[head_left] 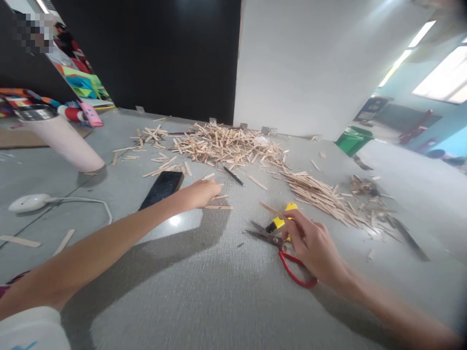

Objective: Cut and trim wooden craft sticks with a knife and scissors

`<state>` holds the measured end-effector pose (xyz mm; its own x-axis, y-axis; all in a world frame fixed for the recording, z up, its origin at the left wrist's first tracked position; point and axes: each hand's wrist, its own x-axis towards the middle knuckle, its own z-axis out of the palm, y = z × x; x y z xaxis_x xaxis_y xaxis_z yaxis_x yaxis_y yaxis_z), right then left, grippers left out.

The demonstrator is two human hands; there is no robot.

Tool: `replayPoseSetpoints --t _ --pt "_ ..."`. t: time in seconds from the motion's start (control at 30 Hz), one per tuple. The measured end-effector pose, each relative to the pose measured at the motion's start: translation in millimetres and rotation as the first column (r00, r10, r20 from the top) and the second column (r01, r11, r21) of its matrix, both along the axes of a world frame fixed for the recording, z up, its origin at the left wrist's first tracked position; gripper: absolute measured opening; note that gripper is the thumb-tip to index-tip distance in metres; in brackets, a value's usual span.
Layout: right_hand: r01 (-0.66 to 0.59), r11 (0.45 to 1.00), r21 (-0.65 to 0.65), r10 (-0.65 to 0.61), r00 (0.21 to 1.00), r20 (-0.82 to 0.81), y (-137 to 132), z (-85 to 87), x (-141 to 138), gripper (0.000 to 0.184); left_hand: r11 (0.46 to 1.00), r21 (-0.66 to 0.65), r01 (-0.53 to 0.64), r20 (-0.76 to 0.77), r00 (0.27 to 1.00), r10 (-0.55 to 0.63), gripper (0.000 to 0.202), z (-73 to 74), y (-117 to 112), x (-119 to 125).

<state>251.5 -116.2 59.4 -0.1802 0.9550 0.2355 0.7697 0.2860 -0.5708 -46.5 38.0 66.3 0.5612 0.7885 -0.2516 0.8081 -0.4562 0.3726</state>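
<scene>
My right hand [315, 243] pinches a thin wooden stick [268, 209] between thumb and fingers, its free end pointing left. Under and beside that hand lie open scissors with red handles [297, 279] and a yellow tool with a black part [279, 222], partly covered by the hand. My left hand [202, 193] rests low over the table with its fingers closed; what they hold is hidden. Short wooden pieces [219, 207] lie right at its fingertips. Just behind the left wrist is a black phone [162, 188], and a black pen [233, 176] lies beyond the fingers.
A large heap of wooden sticks [226, 146] lies at the back, and a flatter pile [321, 194] at the right. On the left stand a pink tumbler [69, 138] and a white mouse-like device [31, 202] with a cable. Black and white panels [292, 68] border the table's back.
</scene>
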Motion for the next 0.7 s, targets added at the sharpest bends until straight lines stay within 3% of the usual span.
replayPoseSetpoints --t 0.1,0.2,0.27,0.3,0.43,0.57,0.7 --pt "0.013 1.000 0.008 -0.013 0.996 -0.086 -7 7.3 -3 0.023 0.994 -0.093 0.064 0.126 0.991 -0.052 0.017 4.9 -15 8" --pt "0.018 1.000 0.004 -0.017 0.985 -0.169 -18 13.3 -6 0.023 0.976 -0.171 0.134 0.313 0.947 -0.075 0.024 15.2 -49 24" --pt "0.019 1.000 -0.014 -0.021 0.980 -0.196 -27 16.6 -9 0.022 0.965 -0.212 0.157 0.569 0.823 -0.009 0.030 22.9 -75 34" --pt "0.016 1.000 -0.024 -0.020 0.979 -0.203 -31 18.1 -9 0.022 0.960 -0.223 0.172 0.607 0.795 -0.002 0.024 26.1 -88 38" --pt "-0.008 1.000 -0.024 0.003 0.979 -0.206 -44 23.5 -12 0.018 0.993 -0.064 0.102 0.607 0.793 -0.042 0.016 27.6 -118 44" --pt "-0.036 0.996 -0.079 0.015 0.968 -0.251 -49 27.4 -15 0.022 0.989 0.145 0.032 0.569 0.815 -0.109 0.018 18.8 -123 44" --pt "-0.043 0.992 -0.118 0.001 0.941 -0.337 -49 27.9 -16 0.024 0.979 0.201 0.032 0.566 0.812 -0.143 0.020 15.7 -124 43"
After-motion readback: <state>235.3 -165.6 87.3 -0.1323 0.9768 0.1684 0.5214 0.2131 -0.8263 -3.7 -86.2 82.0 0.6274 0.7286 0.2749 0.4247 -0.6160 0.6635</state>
